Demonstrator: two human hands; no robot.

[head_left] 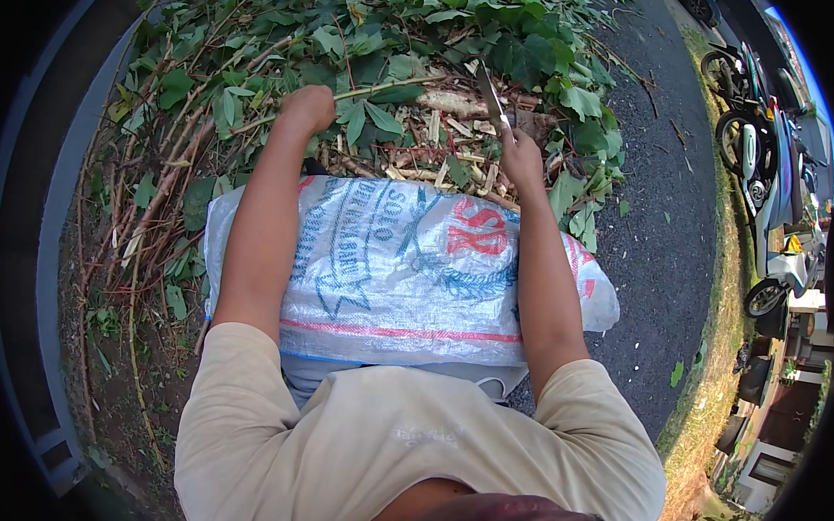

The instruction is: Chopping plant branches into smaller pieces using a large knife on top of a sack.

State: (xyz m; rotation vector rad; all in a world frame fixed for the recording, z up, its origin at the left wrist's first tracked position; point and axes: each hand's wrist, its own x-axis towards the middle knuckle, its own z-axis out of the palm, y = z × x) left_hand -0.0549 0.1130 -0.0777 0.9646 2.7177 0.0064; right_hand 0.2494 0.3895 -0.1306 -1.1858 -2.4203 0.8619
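left edge: we see a curb line and bare soil with thin twigs, nothing handled there.
branch pile (258, 80): leafy cut branches heaped on the ground, filling the far side from the left edge across to the road.
left hand (305, 110): our left hand is closed tight around a thin green stem (386, 88); we judge the grip is there to steady it over the block for cutting.
stem position: it runs from the fist rightward, roughly level, across the top of the pile toward the blade; leaves still on it near the fist.
sack (398, 269): white woven sack with blue and red print, lying across our lap, near edge against the shirt, far edge touching the pile; looks placed as a lap cover or to catch pieces, we cannot tell which.
chopped bits (438, 169): short pale stem pieces and chips lying just beyond the sack's far edge, between the two hands.
log (459, 103): thick pale piece of wood under the stem, likely a chopping block.
right hand (522, 158): closed on the handle of a knife (492, 98); blade raised, tip pointing away and slightly left, above the log.
road (666, 223): dark asphalt to the right of the pile, a few stray leaves on it.
motorbikes (761, 144): parked along the grass strip at the right edge, well apart from us.
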